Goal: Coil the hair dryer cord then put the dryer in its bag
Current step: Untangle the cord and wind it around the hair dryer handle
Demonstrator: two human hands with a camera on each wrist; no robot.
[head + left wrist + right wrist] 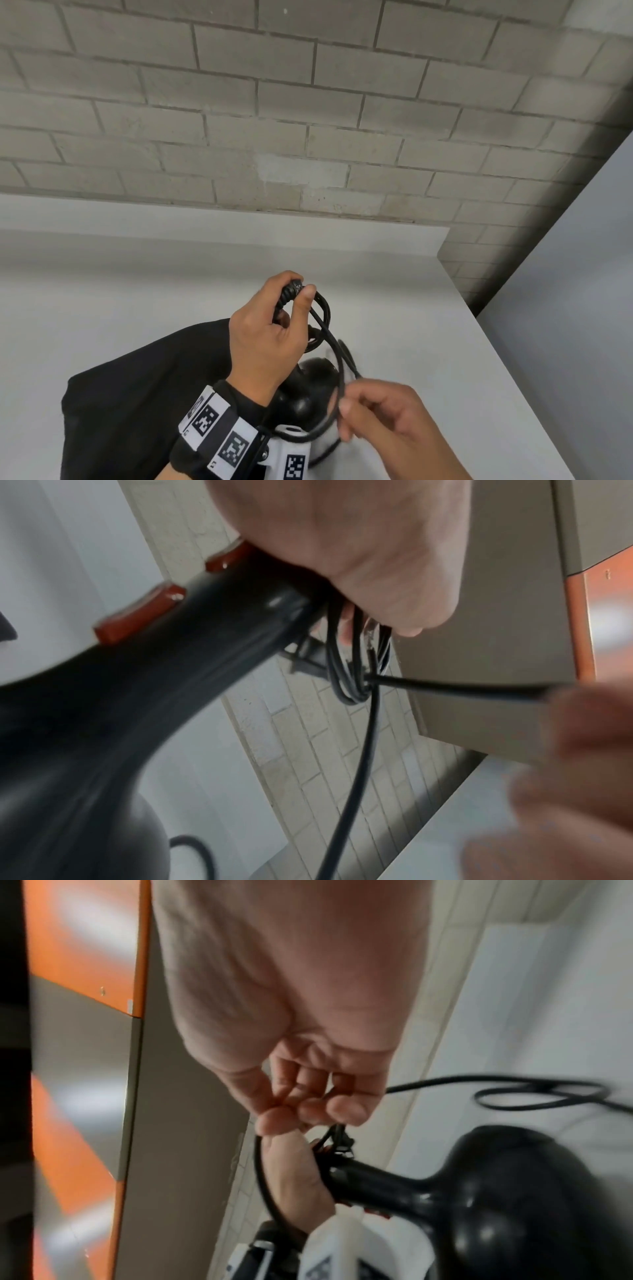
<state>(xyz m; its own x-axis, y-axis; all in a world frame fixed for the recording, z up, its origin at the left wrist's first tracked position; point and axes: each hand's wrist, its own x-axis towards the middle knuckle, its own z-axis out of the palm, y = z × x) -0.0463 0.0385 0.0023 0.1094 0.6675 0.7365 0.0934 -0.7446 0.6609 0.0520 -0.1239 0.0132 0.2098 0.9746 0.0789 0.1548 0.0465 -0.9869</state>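
Head view, hands [265, 337] [387, 411] gripping cord [337, 363], table edge [486, 329] right.

The left wrist wears a black band [219, 435] with white square-patterned marker tags [205, 418] and a white camera mount [291, 452].

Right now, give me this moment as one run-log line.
stage: coiling cord | left hand: grips dryer handle and cord loops | right hand: pinches loose cord | bag: on counter, dryer not in

one hair dryer [305, 387], one cord [337, 359], one black bag [137, 404], two hands, one table [428, 325]
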